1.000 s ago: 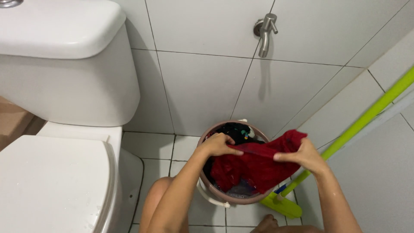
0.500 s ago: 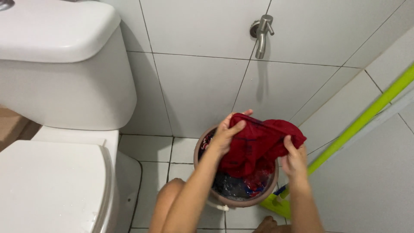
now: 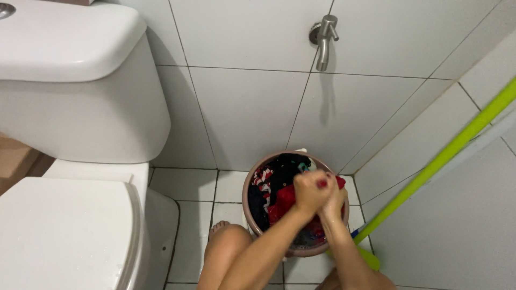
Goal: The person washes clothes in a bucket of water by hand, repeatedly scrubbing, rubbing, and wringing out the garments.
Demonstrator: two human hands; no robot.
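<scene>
Both your hands are fisted together over the bucket (image 3: 252, 215): your left hand (image 3: 310, 192) and right hand (image 3: 334, 197) each have a tight grip on the bunched red garment (image 3: 282, 203), which sits against the dark clothes (image 3: 282, 171) in the soapy water. Rub fist against fist in short strokes, keeping the cloth low inside the rim so suds don't splash the floor tiles (image 3: 188, 185). Mind the green mop handle (image 3: 446, 156) just beside your right elbow

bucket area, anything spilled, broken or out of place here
Nothing stands out. The bucket stands upright on the tiled floor, clothes inside it, both hands bunching the red cloth over it. No spill shows.
</scene>
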